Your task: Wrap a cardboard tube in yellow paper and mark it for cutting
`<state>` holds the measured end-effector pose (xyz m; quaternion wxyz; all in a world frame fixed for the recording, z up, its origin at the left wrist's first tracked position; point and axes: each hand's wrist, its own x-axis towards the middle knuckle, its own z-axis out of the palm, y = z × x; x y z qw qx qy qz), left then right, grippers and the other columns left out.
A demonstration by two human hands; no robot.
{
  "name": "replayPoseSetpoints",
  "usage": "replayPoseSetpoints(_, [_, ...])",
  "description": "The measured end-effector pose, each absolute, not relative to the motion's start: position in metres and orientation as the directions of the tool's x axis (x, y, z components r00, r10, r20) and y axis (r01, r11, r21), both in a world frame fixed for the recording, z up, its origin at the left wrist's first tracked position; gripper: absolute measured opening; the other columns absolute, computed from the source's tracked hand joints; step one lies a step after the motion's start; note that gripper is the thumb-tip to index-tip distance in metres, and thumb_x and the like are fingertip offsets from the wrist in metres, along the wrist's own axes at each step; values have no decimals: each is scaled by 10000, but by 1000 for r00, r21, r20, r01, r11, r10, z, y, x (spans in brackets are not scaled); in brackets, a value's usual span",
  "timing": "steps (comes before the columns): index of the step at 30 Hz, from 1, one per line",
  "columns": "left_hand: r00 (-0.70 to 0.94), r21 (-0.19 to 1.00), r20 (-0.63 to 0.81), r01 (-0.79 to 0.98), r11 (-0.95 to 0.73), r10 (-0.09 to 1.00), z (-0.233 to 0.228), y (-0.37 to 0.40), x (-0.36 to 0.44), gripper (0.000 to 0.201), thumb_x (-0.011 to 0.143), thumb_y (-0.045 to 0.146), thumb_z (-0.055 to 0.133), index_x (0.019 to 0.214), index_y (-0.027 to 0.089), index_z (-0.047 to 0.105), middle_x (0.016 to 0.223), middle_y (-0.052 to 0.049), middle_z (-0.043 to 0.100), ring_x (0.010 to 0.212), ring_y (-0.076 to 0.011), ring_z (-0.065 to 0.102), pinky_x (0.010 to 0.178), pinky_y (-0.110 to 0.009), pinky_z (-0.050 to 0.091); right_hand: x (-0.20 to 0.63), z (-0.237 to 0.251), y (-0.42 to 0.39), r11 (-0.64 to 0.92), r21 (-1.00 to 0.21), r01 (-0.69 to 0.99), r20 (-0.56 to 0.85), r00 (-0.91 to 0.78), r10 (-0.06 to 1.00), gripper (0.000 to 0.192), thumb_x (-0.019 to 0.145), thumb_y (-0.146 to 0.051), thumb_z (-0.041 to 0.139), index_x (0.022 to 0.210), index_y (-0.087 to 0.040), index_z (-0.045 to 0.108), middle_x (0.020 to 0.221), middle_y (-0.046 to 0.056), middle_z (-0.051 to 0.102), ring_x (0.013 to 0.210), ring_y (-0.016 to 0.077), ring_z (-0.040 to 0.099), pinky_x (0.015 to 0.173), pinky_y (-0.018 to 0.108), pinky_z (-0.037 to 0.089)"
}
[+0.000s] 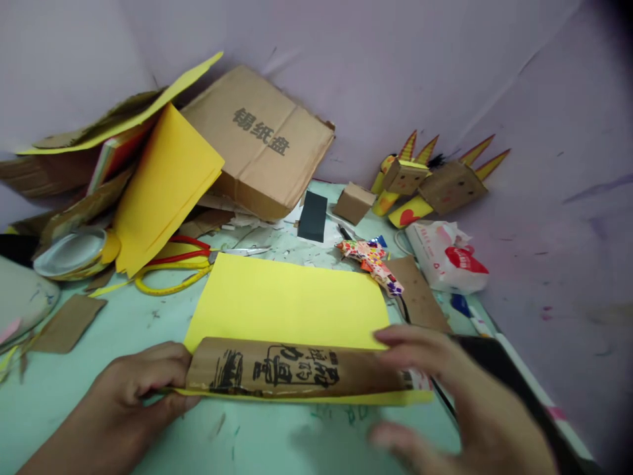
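While the cardboard strip is pressed down, these are noted:
cardboard strip (291, 373): brown, printed in black, laid lengthways along the near edge of the yellow sheet, so that edge is weighted flat.
yellow sheet (287, 303): flat on the table, centre; its near margin is seen poking out under the strip, likely lined up against it.
left hand (133, 389): placed at the strip's left end; fingers are curled shut, strip end and sheet pinched together, apparently to stop sliding.
right hand (459, 389): laid over the strip's right end; fingers are spread open and nearly flat, index tip on sheet and strip, thumb lifted off near the table. Pressed, not gripped.
table (123, 323): pale green, marked with scratches and paint.
scissors (173, 267): red and yellow handles, left lying far left of the sheet, half under the yellow paper pile.
cardboard box (262, 142): flattened, printed, leaned against the far wall.
black block (312, 216): set far of the sheet, apart from it.
patterned tool (376, 260): by the sheet's far right corner; kind cannot be told.
cardboard figures (435, 181): propped far right at the wall.
plastic bag (448, 257): white and red, right of the sheet.
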<state>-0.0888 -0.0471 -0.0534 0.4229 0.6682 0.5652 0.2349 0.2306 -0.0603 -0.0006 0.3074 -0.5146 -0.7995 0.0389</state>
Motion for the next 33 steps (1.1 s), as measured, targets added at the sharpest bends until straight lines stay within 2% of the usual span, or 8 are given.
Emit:
replayPoseSetpoints(1, [276,827,-162,562,-23,947,-53,-46,-90,239,770,361,541,593,229,630,710,21,646,687,-146,611,629,-178,457,221,-6,-69,541,-296,787,444,-388,808,460,763,-498,628,1138,-246,542,1110,62,671,1001,233,631,831,327,491])
replayPoseSetpoints(3, [319,812,-154,580,-64,935,-53,-44,-92,222,773,341,541,609,227,640,708,18,650,680,-142,616,612,-171,460,204,-19,-75,607,-192,771,456,-477,751,510,794,-508,583,1189,-195,502,1062,72,696,959,233,645,867,352,454])
replayPoseSetpoints(10, [292,791,-118,606,-88,949,-51,-46,-92,165,755,278,579,619,225,657,690,36,633,671,-110,600,615,-154,431,180,-40,-67,514,-248,821,448,-373,813,352,826,-351,567,1151,-227,513,994,17,712,904,209,636,926,360,359])
replayPoseSetpoints(13, [277,799,-150,599,-49,949,-50,-47,-91,152,740,284,576,627,222,656,703,31,637,689,-123,596,623,-178,431,181,-40,-67,519,-172,838,463,-396,793,324,826,-328,573,1128,-227,513,947,6,719,863,207,640,881,341,383])
replayPoseSetpoints(16, [146,774,-185,631,53,972,-50,-50,-91,85,673,271,608,609,216,603,621,46,599,617,-128,551,570,-202,405,183,-41,-66,496,-98,863,462,-402,791,310,827,-332,565,1113,-225,514,910,3,721,823,212,646,831,342,412])
replayPoseSetpoints(19, [23,763,-195,631,137,981,-50,-55,-93,163,650,279,618,578,210,489,585,54,555,587,-131,510,559,-222,382,185,-43,-65,492,-62,868,443,-418,793,302,817,-329,561,1097,-223,519,881,-2,720,789,207,654,774,339,440])
replayPoseSetpoints(24, [2,796,-217,580,176,976,-43,-56,-93,218,659,334,603,566,205,454,596,37,535,606,-139,489,583,-244,372,186,-43,-63,507,-18,862,437,-449,779,317,797,-326,565,1092,-221,518,859,-11,720,769,195,668,715,330,468])
replayPoseSetpoints(33, [26,763,-259,619,188,965,-37,-53,-88,198,687,341,539,587,203,437,550,54,442,556,-122,410,529,-232,318,188,-45,-64,483,-4,875,406,-440,801,293,768,-337,579,1044,-247,540,835,-11,724,746,210,682,654,328,490])
